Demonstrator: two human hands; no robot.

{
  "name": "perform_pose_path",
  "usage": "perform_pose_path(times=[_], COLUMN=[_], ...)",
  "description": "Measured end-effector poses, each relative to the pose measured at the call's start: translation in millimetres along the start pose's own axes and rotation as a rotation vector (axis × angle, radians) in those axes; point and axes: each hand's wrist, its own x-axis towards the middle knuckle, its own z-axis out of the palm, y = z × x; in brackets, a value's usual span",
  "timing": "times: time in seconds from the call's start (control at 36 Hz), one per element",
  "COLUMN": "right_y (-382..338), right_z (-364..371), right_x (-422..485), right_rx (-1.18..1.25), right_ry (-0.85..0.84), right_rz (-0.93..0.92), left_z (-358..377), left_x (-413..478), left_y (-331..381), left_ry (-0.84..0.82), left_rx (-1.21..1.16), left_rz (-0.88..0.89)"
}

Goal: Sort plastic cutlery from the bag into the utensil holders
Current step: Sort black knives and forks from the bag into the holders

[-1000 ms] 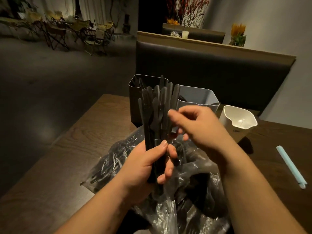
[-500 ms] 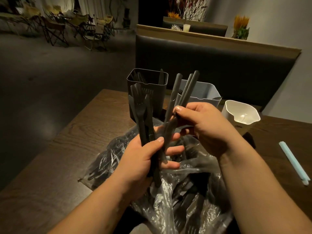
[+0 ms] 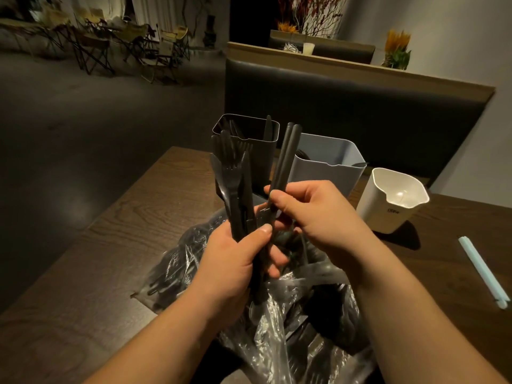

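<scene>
Left hand point(image 3: 235, 261) grips a bundle of forks point(image 3: 235, 173); right hand point(image 3: 313, 214) pinches two handles point(image 3: 286, 156). Best to pull them straight up, clear of the forks.

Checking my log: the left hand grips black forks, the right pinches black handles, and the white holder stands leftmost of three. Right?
No: the head view shows the white holder rightmost of three, the dark holder leftmost. The left hand does grip the forks, the right hand the handles.
</scene>
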Motion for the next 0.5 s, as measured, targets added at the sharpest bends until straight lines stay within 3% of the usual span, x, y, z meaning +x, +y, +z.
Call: perform_pose_path(times=[0.08,0.14,0.19,0.25,0.33,0.5], right_y=[8,9,11,15,20,34], right_z=[-2,-7,-7,-3,0,-6], right_x=[3,3,3,2,3,9], right_rx=[-0.331,-0.563,-0.765,-0.871,-0.939,-0.96], right_ry=[0.248,0.456,0.387,0.212,0.138,0.179], right_rz=[-0.182,-0.469,-0.732,-0.856,-0.934,-1.022], left_z=[-2,-3,-3,-2,-3,-7], left_x=[3,6,6,4,3,4], left_y=[0,1,3,5,7,10], left_ry=[0.045,0.067,0.067,0.064,0.06,-0.058], left_rx=[-0.026,-0.027,-0.029,-0.043,-0.024,0.009], left_rz=[0.001,0.006,0.005,0.001,-0.001,-0.021])
